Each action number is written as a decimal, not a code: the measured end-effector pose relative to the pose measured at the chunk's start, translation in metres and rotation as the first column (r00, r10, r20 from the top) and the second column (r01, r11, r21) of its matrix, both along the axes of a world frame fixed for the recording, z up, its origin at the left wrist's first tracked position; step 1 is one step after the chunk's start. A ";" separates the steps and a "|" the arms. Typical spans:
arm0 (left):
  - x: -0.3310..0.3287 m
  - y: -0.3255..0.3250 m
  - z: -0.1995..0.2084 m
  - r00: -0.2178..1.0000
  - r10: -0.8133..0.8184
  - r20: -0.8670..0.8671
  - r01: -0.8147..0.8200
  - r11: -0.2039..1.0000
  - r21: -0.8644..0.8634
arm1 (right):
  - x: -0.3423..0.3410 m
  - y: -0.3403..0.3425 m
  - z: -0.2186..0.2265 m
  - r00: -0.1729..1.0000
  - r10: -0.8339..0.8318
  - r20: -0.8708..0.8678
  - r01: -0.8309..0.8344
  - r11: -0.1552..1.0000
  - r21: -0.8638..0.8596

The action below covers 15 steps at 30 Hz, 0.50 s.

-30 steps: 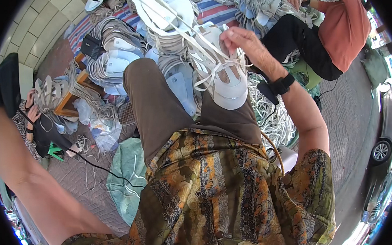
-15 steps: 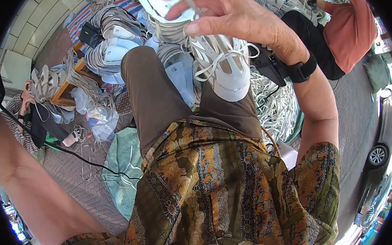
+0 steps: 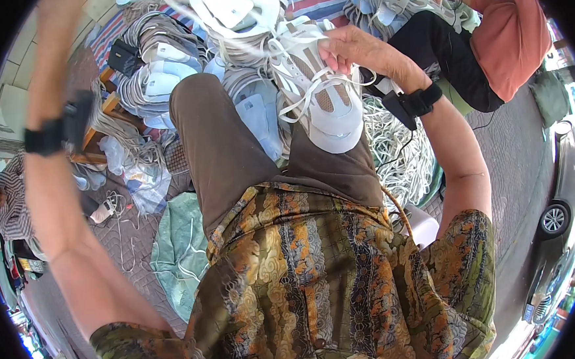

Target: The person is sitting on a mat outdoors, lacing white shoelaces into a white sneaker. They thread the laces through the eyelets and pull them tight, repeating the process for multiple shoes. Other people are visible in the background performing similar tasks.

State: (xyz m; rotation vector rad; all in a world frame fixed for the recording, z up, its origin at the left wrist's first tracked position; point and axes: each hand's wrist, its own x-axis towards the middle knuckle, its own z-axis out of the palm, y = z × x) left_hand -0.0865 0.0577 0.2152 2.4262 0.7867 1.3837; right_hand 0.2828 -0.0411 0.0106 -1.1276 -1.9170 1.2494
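Observation:
A white and grey sneaker (image 3: pixel 334 127) rests on my right thigh, its toe pointing toward me. White shoelace (image 3: pixel 318 85) criss-crosses its front over the tan mesh. My right hand (image 3: pixel 358 50) is at the upper eyelets, thumb and fingers pinched on the shoelace. My left arm reaches up at the far left; my left hand (image 3: pixel 62 19) is motion-smeared and cut off by the top edge, so its fingers are hidden. A blurred length of lace runs from the shoe toward the upper left. Both wrists wear black straps.
Stacks of white and grey shoe parts (image 3: pixel 162 75) with cords stand beyond my knees. A heap of white laces (image 3: pixel 401 156) lies by my right leg, a green cloth bag (image 3: pixel 180 248) by my left. A coral-shirted person (image 3: pixel 510 47) sits at right; a dark car (image 3: pixel 558 189) stands behind.
My right hand has come down from above the shoe to its eyelets and pinches there. My left arm has swung up and inward from the left edge.

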 end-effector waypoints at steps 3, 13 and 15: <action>0.072 -0.069 -0.102 0.969 0.122 -0.216 -0.070 0.970 0.234 | 0.004 -0.007 0.000 0.981 -0.193 0.008 0.193 0.975 -0.114; 0.181 -0.168 -0.283 0.851 -0.454 -0.263 0.476 0.879 0.020 | -0.030 0.032 0.010 0.993 -0.080 0.088 0.050 0.954 0.297; 0.181 -0.166 -0.282 0.847 -0.461 -0.264 0.487 0.873 0.037 | -0.036 0.056 0.017 0.991 -0.108 -0.080 0.131 0.916 0.380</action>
